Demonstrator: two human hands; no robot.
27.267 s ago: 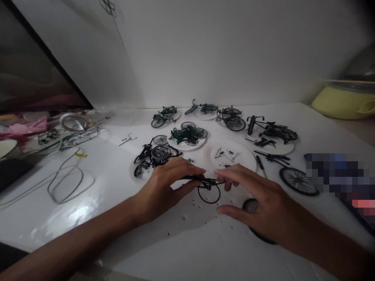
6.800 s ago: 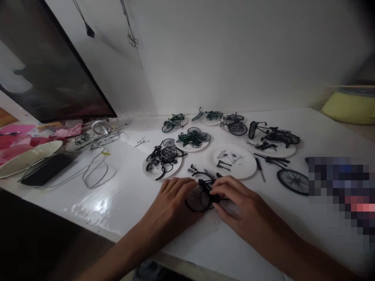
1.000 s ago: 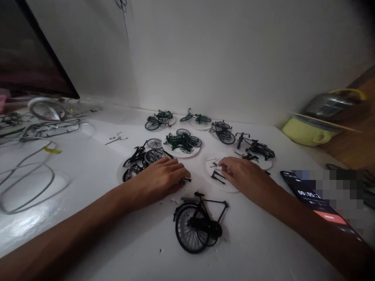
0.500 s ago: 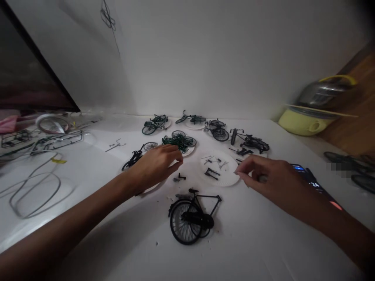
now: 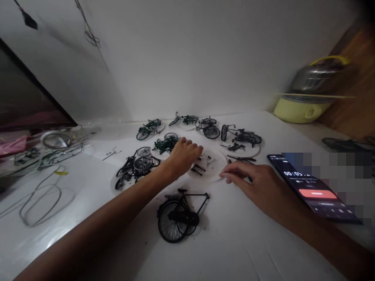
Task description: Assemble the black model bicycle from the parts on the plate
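- Two bare forearms reached forward from the lower corners of the view, over a white worktop (image 5: pixel 240 249).
- Nearest object: a black model bicycle (image 5: pixel 178 217) rested directly on the worktop, between and below the hands, touched by neither; white crumbs lay scattered around it.
- Left hand (image 5: pixel 184 159): fingers curled downward at the left edge of a white paper plate (image 5: pixel 219 168). The back of the hand hid the fingertips, so whether they pinched anything could not be told.
- Right hand (image 5: pixel 252 185): fingers extended toward the near rim of the same plate, with the thumb beneath. Thumb and forefinger lay close, no object showed between them, and whether they met could not be told.
- Plate contents: small black frame parts (image 5: pixel 197 169) and thin grey metal pieces lay on it.
- Left of the hands: a plate of black bicycle parts (image 5: pixel 113 187) with spoked wheels lay just beside a plate of dark green parts (image 5: pixel 156 154).
- Right of the right hand: a smartphone (image 5: pixel 304 187) lay with its screen lit and partly obscured.
- Farther back: four more model bicycles (image 5: pixel 209 128) stood grouped on plates near the wall.
- Far left: a wire loop (image 5: pixel 41 205), plastic sprue frames (image 5: pixel 49 158) and a dark monitor (image 5: pixel 26 93).
- Far right: a pale yellow pot (image 5: pixel 301 111).
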